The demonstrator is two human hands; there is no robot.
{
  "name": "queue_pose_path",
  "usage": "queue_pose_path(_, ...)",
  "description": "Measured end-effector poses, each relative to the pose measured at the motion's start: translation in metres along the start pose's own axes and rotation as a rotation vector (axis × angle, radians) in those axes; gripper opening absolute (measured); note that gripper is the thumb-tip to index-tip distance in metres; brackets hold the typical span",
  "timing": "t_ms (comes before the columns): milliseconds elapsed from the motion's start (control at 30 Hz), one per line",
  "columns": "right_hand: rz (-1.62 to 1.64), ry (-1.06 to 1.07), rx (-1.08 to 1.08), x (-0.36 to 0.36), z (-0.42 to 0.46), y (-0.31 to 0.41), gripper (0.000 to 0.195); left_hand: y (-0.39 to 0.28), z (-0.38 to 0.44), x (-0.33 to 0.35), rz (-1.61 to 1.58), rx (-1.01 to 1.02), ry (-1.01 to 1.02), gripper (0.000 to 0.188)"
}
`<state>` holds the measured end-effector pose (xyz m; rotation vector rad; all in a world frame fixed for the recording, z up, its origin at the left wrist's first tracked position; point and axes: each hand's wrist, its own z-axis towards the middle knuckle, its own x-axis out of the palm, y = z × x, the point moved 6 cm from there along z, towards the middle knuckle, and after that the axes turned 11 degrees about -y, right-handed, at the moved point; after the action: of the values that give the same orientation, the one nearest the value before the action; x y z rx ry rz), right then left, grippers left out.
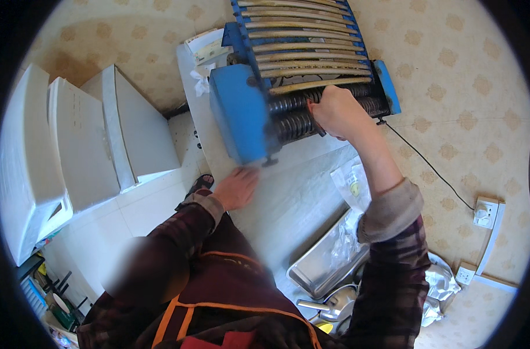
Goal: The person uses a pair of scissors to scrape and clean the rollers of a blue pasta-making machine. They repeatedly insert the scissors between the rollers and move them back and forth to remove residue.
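Observation:
A blue machine (pixel 243 109) with a rack of worn rods (pixel 310 57) and dark coiled, ridged rollers (pixel 291 128) below them stands on a grey table. My right hand (pixel 337 111) is closed around a tool with a reddish edge (pixel 310 109), held against the rollers; the tool's kind is mostly hidden by the fingers. My left hand (pixel 236 188) lies at the table's edge, just below the blue housing, fingers extended, with nothing seen in it.
A steel tray (pixel 315 275) with clear plastic bags and a steel pot (pixel 340 303) lie on the table's near right. A black cord (pixel 426 161) runs to a wall socket (pixel 485 212). White cabinets (pixel 83 135) stand left. A white box (pixel 208 46) is behind the machine.

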<state>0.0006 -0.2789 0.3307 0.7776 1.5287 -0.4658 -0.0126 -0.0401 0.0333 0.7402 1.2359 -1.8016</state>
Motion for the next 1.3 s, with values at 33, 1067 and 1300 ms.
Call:
queue_pose_path(33,0.021,0.006,-0.008,-0.002,0.002,0.002,0.061,0.001,-0.001,0.000,0.008,0.002,-0.007,0.043)
queue_pose_path(1067,-0.118,-0.009,-0.272,-0.033,-0.034,-0.084,0.037,-0.002,-0.002,0.004,0.030,0.001,0.016,0.044)
queue_pose_path(1300,-0.010,-0.117,-0.250,-0.007,-0.059,-0.072,0.035,-0.004,0.000,-0.002,0.083,0.028,0.058,0.044)
